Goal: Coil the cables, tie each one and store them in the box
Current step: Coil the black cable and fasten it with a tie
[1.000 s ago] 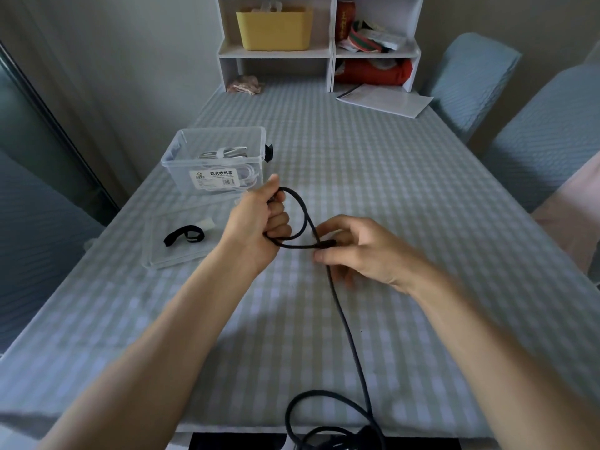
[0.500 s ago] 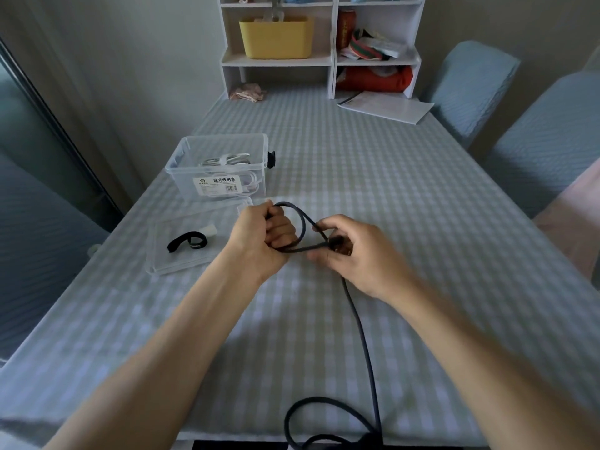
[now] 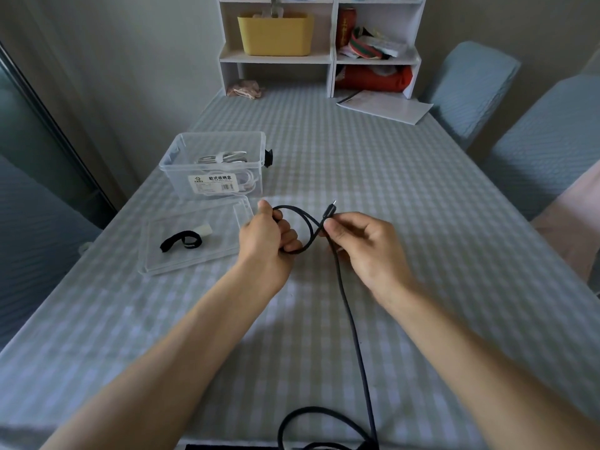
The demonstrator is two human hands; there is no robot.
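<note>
Checked table [image 3: 406, 196]: one black cable [image 3: 352, 326], two hands.

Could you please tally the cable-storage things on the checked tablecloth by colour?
Black: 2, the round black cable and the flat black strap.
Clear: 2, the clear plastic box and its flat clear lid.
Total: 4.

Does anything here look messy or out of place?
Mostly tidy. The black cable runs off the table's near edge in a loose loop, uncoiled, while both hands hold its far end. A black strap lies on the lid.
</note>
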